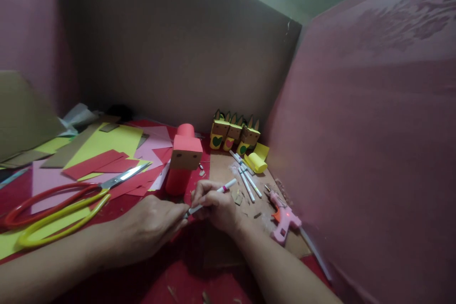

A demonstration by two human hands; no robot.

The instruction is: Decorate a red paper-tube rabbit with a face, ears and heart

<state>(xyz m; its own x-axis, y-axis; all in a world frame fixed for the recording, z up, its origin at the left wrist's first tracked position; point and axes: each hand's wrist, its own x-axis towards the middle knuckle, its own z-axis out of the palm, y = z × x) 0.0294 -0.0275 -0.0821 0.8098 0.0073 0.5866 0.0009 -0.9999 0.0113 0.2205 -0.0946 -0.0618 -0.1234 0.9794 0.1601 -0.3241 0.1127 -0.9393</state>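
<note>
My right hand point(215, 204) grips a white marker point(228, 185) with a magenta band, its tip slanting down toward my left hand. My left hand point(156, 221) is closed, fingertips pinched at the marker's lower end; what they hold is too small and hidden to name. Just beyond both hands stands a red paper figure point(185, 183), with a box-shaped cardboard head point(185, 157) bearing two dark dots. Large scissors point(123, 175) with red and yellow handles lie left of my left hand, blades partly apart.
Red, yellow and pink paper sheets point(117, 137) pile up at left. Behind, several yellow figures point(233, 133) line the wall. Several markers point(251, 180), a yellow paper roll point(257, 162) and a pink glue gun point(285, 218) lie on a cardboard sheet point(223, 164) at right.
</note>
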